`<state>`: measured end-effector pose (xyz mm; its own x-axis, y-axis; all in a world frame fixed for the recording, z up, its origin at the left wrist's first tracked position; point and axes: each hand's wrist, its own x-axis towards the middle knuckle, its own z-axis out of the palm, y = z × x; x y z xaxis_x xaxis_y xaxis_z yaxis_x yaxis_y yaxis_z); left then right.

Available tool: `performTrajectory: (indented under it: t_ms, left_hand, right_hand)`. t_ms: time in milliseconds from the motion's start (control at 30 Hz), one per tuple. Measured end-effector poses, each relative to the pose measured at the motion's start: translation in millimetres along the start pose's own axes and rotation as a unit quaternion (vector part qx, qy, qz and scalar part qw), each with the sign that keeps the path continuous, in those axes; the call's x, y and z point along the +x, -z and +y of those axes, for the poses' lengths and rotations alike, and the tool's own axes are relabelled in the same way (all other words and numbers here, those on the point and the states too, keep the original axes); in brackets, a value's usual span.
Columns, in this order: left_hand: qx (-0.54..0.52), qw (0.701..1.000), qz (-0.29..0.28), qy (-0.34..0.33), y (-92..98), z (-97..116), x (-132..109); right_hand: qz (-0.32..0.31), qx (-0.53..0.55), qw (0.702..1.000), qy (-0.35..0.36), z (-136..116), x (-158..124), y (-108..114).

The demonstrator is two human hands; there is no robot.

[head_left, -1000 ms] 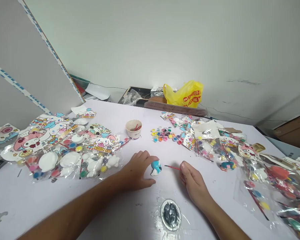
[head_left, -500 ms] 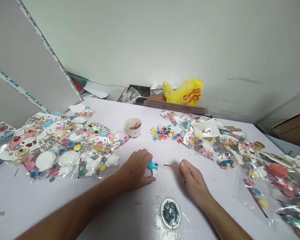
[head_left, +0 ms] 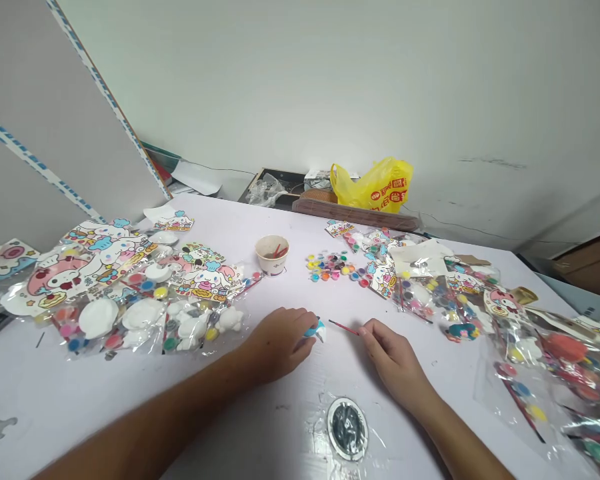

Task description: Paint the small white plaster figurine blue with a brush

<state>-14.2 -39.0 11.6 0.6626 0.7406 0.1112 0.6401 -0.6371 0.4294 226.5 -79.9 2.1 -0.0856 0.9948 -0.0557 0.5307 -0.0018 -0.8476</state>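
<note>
In the middle of the table, my left hand (head_left: 283, 341) is closed round a small blue and white painted figurine (head_left: 316, 329), which my fingers mostly cover. My right hand (head_left: 391, 353) pinches a thin red paintbrush (head_left: 344, 327) by its handle. The dark tip of the brush points left, a short gap from the figurine. Beyond my hands stands a paper cup (head_left: 272, 256) with red brush handles in it. Several small paint pots (head_left: 333, 265) of many colours lie clustered to the right of the cup.
Clear bags of white figurines and paints (head_left: 145, 313) cover the left side. More packed kits (head_left: 420, 287) spread over the right, with a painted blue figurine (head_left: 462, 331) among them. A round grommet (head_left: 347, 428) is near me. A yellow plastic bag (head_left: 375, 187) lies at the back.
My left hand has turned the figurine, so less of it shows between my fingers. The brush in my right hand now tilts a little more. The whole view has shifted slightly.
</note>
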Motion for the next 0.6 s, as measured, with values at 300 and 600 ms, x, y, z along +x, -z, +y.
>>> performTrajectory:
  t_ms: [300,600]
  left_hand:
    - [-0.028,1.000,0.002,0.014,-3.4,-1.8,0.6]
    - [-0.044,0.999,0.001,0.025,-1.6,-2.5,-0.4]
  right_hand:
    - [-0.026,-0.106,0.994,0.016,-5.5,-1.4,-0.2]
    - [-0.045,-0.180,0.982,0.028,-13.3,-0.8,0.2]
